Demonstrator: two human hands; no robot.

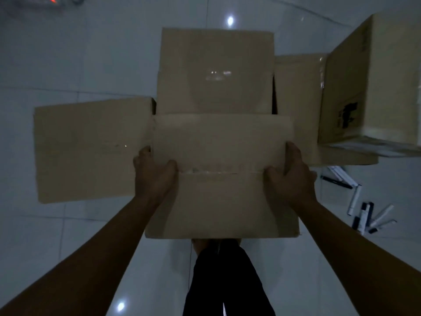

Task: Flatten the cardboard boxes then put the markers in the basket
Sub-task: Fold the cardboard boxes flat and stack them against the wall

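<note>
Here, in the head view, an opened cardboard box (218, 179) is held out over the pale tiled floor (68, 53), its flaps spread in a cross. The left hand (155, 176) is curled round the left edge of the near flap, thumb laid on top beside the torn tape seam and fingers tucked under the edge. The right hand (291, 176) is set likewise on the right edge, thumb on top, fingers wrapped over the side. The left flap (91, 151) is stretched flat well out to the left, its outer edge over bare tile; the far flap (216, 69) is raised away from the person, with a glossy tape patch at its middle. The near edge of the box is seen just above the person's dark trouser legs (227, 281) and feet. To the right, a second cardboard box (355, 87) is stood upright and still assembled, a printed mark on its side, its lower edge close to the held box's right flap. The markers (364, 213) are scattered on the floor at the right, near the right forearm and just in front of the second box, apart from both hands. Open floor is left on the left side and beyond the far flap. No basket can be made out in the dim picture.
</note>
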